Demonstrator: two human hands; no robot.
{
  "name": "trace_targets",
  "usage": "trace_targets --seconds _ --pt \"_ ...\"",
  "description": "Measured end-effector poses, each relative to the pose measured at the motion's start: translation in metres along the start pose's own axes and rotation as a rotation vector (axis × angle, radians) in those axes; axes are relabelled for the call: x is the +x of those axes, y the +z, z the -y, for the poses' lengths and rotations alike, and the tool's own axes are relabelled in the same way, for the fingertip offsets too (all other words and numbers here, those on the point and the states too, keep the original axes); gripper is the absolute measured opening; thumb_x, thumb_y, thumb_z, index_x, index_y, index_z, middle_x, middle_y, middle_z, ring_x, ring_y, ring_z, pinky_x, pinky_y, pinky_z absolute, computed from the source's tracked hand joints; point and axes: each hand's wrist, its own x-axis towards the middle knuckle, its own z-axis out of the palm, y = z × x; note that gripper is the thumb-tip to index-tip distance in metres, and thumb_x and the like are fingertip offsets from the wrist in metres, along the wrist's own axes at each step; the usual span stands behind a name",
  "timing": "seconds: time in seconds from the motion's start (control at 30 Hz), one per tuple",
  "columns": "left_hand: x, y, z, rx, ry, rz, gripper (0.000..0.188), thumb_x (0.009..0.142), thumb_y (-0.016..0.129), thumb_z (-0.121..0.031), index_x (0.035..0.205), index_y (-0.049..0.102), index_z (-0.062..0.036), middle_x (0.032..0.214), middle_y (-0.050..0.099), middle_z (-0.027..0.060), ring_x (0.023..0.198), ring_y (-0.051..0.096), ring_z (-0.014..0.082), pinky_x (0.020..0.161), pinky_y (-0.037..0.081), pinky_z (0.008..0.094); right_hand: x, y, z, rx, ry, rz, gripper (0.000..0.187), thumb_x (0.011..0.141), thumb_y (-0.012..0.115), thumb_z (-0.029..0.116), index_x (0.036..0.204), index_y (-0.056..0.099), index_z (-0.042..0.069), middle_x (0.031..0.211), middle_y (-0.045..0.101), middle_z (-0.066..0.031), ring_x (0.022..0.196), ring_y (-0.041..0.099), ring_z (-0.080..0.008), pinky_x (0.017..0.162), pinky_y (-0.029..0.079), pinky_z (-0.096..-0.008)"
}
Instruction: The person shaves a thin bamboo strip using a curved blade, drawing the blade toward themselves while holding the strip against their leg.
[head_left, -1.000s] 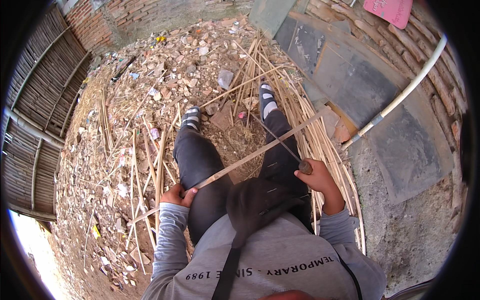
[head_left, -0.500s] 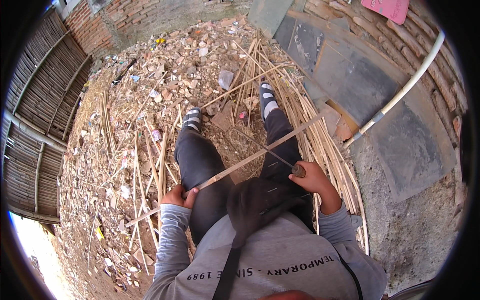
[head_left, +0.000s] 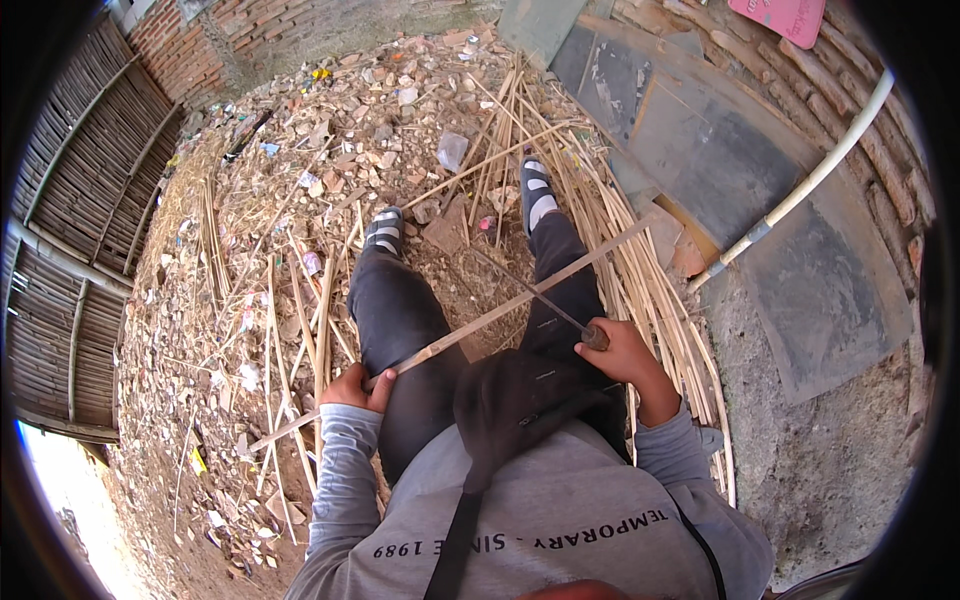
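Note:
A long, flat bamboo strip (head_left: 480, 322) lies slantwise across my thighs, its far end up to the right. My left hand (head_left: 359, 388) is closed round it near its lower left end, with the thumb on top. In my right hand (head_left: 628, 358) is the dark, rounded handle of a knife (head_left: 597, 337), the fingers wrapped round it. Its long, thin blade points up and left between my knees and crosses the strip. Whether the blade touches the strip I cannot tell.
Bamboo strips (head_left: 655, 300) lie in a long pile beside my right leg, and several more (head_left: 325, 320) are left of my left leg. Rubble covers the ground. Dark flat sheets (head_left: 720, 170) and a pale pole (head_left: 815, 180) stand at the right, a bamboo-slat wall (head_left: 85, 160) at the left.

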Motion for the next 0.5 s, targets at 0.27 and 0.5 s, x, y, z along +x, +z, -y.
trace_targets --seconds 0.27,0.5 --pt "-0.001 0.002 0.001 -0.001 0.008 -0.021 0.060 0.082 0.068 -0.064 0.075 0.061 -0.0050 0.066 0.064 0.0204 0.065 0.065 0.0434 0.062 0.051 0.0505 0.000 0.005 -0.002 0.031 0.005 0.005 0.032 0.080 0.078 0.029 0.091 0.066 0.002 0.077 0.065 -0.0190 0.073 0.065 -0.0383 0.067 0.050 -0.0428" --pt "0.000 0.006 0.002 0.007 0.035 -0.049 0.057 0.083 0.070 -0.060 0.074 0.059 -0.0047 0.065 0.063 0.0207 0.064 0.064 0.0435 0.061 0.051 0.0503 0.001 0.011 -0.010 0.062 0.030 0.031 0.033 0.080 0.078 0.030 0.094 0.067 0.002 0.077 0.065 -0.0191 0.073 0.065 -0.0370 0.067 0.050 -0.0425"
